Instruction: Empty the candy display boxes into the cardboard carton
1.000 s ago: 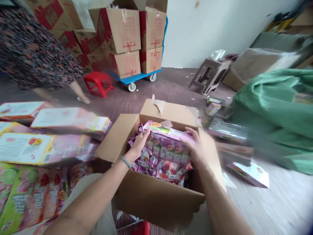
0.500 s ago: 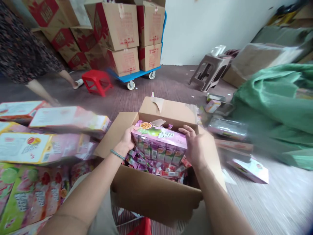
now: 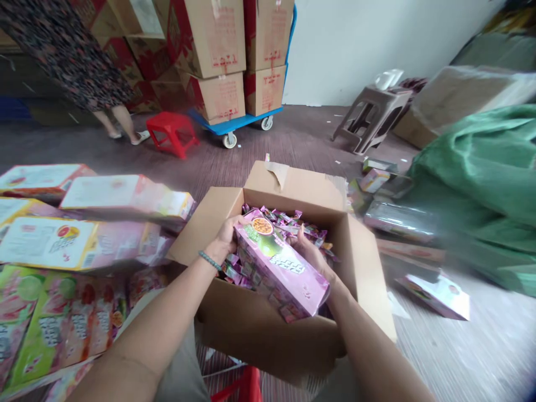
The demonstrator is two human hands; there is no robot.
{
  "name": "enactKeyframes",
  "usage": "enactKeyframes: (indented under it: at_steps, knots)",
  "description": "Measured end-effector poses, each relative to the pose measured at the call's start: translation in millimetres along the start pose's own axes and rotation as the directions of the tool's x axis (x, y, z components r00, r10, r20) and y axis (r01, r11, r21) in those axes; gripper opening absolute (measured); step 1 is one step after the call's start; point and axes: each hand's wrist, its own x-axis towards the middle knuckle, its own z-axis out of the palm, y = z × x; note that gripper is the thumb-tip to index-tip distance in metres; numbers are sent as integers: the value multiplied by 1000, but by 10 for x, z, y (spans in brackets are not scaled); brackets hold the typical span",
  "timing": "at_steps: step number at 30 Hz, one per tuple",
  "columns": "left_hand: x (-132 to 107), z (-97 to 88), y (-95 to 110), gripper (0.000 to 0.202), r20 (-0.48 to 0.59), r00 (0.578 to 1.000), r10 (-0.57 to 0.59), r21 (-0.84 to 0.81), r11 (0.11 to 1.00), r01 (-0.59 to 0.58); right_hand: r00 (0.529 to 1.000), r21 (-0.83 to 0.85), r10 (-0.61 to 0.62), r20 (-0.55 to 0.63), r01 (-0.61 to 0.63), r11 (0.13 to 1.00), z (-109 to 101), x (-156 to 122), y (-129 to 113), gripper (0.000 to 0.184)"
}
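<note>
A purple candy box (image 3: 288, 265) with a passion fruit picture is held tilted over an open cardboard carton (image 3: 268, 329). My left hand (image 3: 229, 233) is closed on its left end, thumb near the fruit picture. Behind the box's far long side, my right hand (image 3: 312, 254) supports it, with the thumb up and some fingers hidden. Loose wrapped candies (image 3: 288, 219), mostly purple, fill the carton below and behind the box. The carton's flaps are folded outward.
Several packed candy boxes (image 3: 46, 240) are stacked at left. Ahead are a red stool (image 3: 171, 131), a blue trolley (image 3: 251, 118) bearing cartons and a person's legs (image 3: 121, 120). A grey stool (image 3: 372, 117), a green sack (image 3: 481, 195) and a fallen box (image 3: 435, 296) lie to the right.
The candy box has swung so its right end points toward me and down, its top now facing up. My right hand moved from its right end to the far side. The person's legs moved right.
</note>
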Motion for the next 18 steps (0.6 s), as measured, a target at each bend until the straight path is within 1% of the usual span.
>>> enactKeyframes:
  at_steps: [2, 3, 5, 6, 8, 9, 11, 12, 13, 14, 15, 16, 17, 18]
  knots:
    - [36, -1, -15, 43, 12, 1000, -2, 38, 999, 2, 993, -154, -74, -95, 59, 986, -57, 45, -20, 71]
    - [55, -7, -23, 43, 12, 1000, -3, 62, 998, 2, 981, -250, -123, -150, 83, 965, -88, 62, -41, 71]
    - [84, -28, -41, 41, 6, 1000, -10, 102, 995, 9, 952, -418, -198, -232, 86, 905, -138, 77, -91, 69]
    - [90, -40, -47, 40, 4, 1000, -15, 116, 993, 15, 940, -484, -227, -254, 80, 871, -154, 75, -115, 68]
    - [79, -57, -48, 38, 3, 1000, -24, 133, 991, 23, 915, -608, -306, -265, 88, 789, -180, 57, -155, 66]
    - [62, -61, -40, 38, 6, 1000, -31, 139, 990, 29, 896, -675, -356, -266, 90, 732, -197, 44, -173, 67]
    - [21, -58, -13, 37, 5, 1000, -11, 124, 992, 10, 847, -789, -442, -296, 44, 613, -253, 29, -203, 66]
    - [3, -52, 3, 37, -7, 1000, 22, 97, 995, -22, 824, -816, -466, -321, 10, 579, -294, 32, -213, 63]
    - [-7, -44, 18, 37, -31, 997, 65, 59, 996, -63, 809, -814, -477, -344, -4, 581, -338, 45, -216, 56]
    - [-9, -34, 31, 38, -71, 992, 105, 16, 994, -104, 804, -790, -475, -358, 10, 613, -383, 68, -213, 44]
    - [-2, -23, 41, 39, -121, 984, 133, -25, 990, -137, 811, -749, -462, -359, 45, 661, -423, 98, -202, 33]
    - [12, -12, 49, 42, -169, 975, 146, -55, 986, -157, 825, -696, -442, -351, 85, 713, -457, 132, -185, 31]
    - [29, 0, 57, 44, -208, 967, 145, -73, 984, -163, 842, -642, -418, -342, 116, 758, -481, 164, -164, 40]
    - [46, 11, 66, 45, -237, 962, 138, -85, 983, -162, 859, -598, -389, -334, 126, 792, -496, 188, -142, 53]
